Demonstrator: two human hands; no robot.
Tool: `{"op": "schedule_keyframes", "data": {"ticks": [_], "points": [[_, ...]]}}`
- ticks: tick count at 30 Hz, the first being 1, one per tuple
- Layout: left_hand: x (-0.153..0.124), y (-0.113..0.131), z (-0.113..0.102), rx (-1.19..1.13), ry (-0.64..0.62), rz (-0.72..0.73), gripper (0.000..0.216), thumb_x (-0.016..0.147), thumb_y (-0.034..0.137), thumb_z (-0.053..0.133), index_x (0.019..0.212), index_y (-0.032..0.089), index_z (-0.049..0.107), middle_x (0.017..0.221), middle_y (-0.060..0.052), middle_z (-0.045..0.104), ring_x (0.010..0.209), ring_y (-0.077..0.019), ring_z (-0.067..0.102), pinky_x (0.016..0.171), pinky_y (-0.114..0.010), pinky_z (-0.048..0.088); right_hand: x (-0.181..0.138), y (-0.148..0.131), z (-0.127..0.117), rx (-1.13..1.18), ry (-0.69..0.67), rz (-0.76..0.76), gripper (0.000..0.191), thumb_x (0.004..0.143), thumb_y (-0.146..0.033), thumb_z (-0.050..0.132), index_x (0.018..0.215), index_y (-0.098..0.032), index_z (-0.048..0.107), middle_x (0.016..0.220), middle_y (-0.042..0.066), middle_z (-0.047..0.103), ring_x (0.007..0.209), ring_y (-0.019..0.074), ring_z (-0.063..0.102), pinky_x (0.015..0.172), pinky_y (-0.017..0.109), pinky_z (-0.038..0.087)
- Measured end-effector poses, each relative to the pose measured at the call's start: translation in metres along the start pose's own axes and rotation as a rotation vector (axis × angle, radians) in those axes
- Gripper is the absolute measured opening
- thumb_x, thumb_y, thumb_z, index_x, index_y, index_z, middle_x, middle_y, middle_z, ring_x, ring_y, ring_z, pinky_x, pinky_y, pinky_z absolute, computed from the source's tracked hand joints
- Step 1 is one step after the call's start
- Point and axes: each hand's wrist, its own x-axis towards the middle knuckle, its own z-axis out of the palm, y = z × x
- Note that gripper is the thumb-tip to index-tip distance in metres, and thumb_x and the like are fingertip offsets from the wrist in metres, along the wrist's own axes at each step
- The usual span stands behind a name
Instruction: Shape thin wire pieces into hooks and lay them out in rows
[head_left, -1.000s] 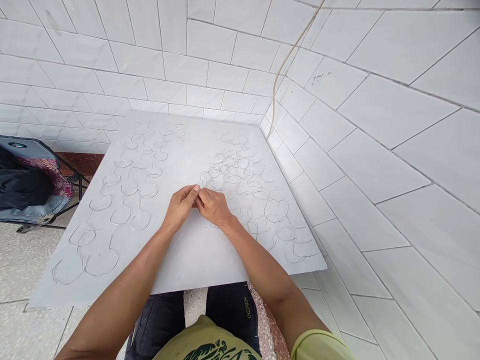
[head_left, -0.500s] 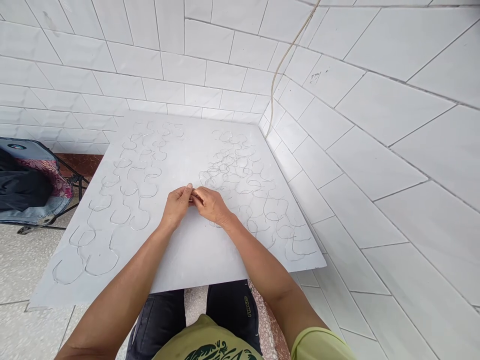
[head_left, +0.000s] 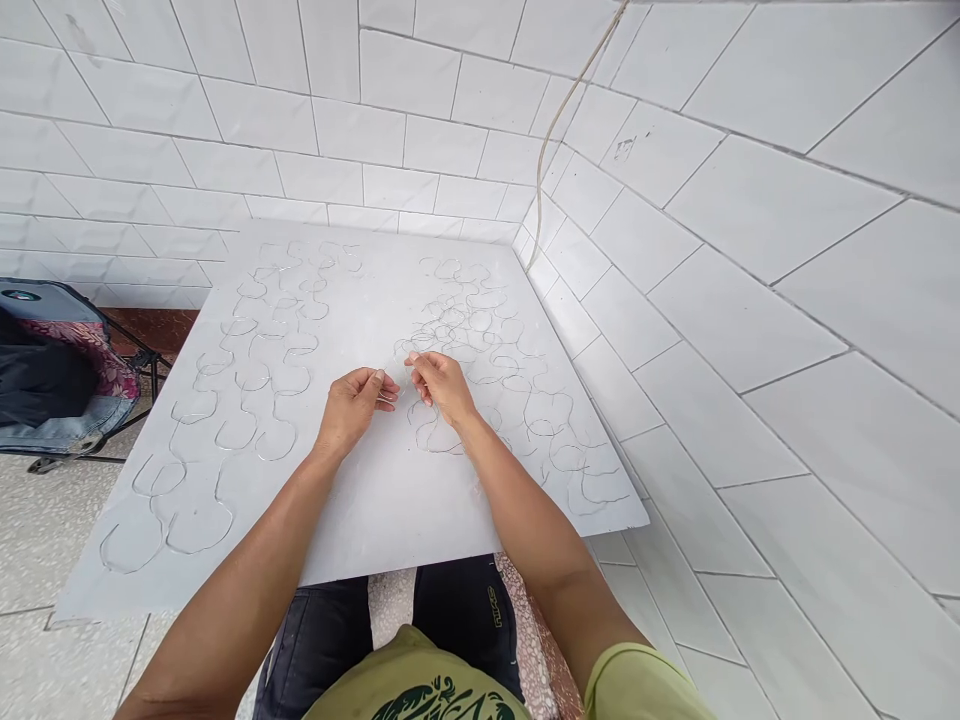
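Note:
Over the middle of a white board, my left hand pinches a thin wire between thumb and forefinger, the other fingers loosely curled. A short gap to the right, my right hand is closed in a pinch at the wire's other side; the wire is faint against the board. Curved, hook-shaped wires lie in rows left of my hands. To the right, more bent wires overlap in a loose spread, some running under my right hand.
White tiled walls meet at a corner behind and right of the board. A cable runs down that corner. At the left stands a folding chair with dark cloth on it. My legs are below the board's front edge.
My hands were touching at the fingertips and have come apart. The right hand moved slightly right and away from me, and a thin wire shows faintly between them.

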Motion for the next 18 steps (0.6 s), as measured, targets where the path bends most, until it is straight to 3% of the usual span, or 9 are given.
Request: {"op": "schedule_keyframes", "data": {"ticks": [5, 11, 15, 18], "points": [[-0.003, 0.006, 0.001, 0.049, -0.113, -0.026, 0.035, 0.096, 0.049, 0.063, 0.087, 0.015, 0.07, 0.097, -0.012, 0.077, 0.077, -0.0183, 0.069, 0.073, -0.035, 0.062, 0.003, -0.003, -0.009, 0.273, -0.21, 0.039, 0.046, 0.086, -0.06, 0.075, 0.104, -0.018, 0.074, 0.069, -0.005, 0.048, 0.05, 0.0064, 0.039, 0.041, 0.021, 0.025], [-0.006, 0.011, 0.005, -0.172, -0.188, -0.184, 0.038, 0.093, 0.052, 0.07, 0.087, 0.017, 0.057, 0.101, -0.012, 0.076, 0.074, -0.0184, 0.071, 0.062, -0.032, 0.058, 0.001, 0.0, -0.004, 0.315, -0.208, -0.032, 0.041, 0.085, -0.057, 0.078, 0.091, -0.017, 0.074, 0.075, -0.001, 0.058, 0.055, 0.0081, 0.051, 0.041, 0.021, 0.032], [-0.006, 0.013, 0.004, -0.284, -0.326, -0.285, 0.04, 0.086, 0.05, 0.08, 0.095, 0.016, 0.06, 0.099, -0.012, 0.075, 0.066, -0.0154, 0.069, 0.05, -0.024, 0.048, 0.0, 0.001, 0.001, 0.326, -0.193, -0.09, 0.036, 0.089, -0.053, 0.076, 0.093, -0.017, 0.076, 0.081, 0.001, 0.061, 0.058, 0.0091, 0.055, 0.044, 0.022, 0.037], [-0.006, 0.013, 0.004, -0.292, -0.326, -0.313, 0.043, 0.088, 0.055, 0.075, 0.094, 0.015, 0.064, 0.093, -0.012, 0.075, 0.057, -0.0133, 0.065, 0.043, -0.023, 0.041, -0.001, 0.001, 0.003, 0.309, -0.165, -0.126, 0.035, 0.09, -0.052, 0.074, 0.094, -0.017, 0.077, 0.083, 0.002, 0.061, 0.061, 0.0096, 0.057, 0.045, 0.021, 0.038]]}}
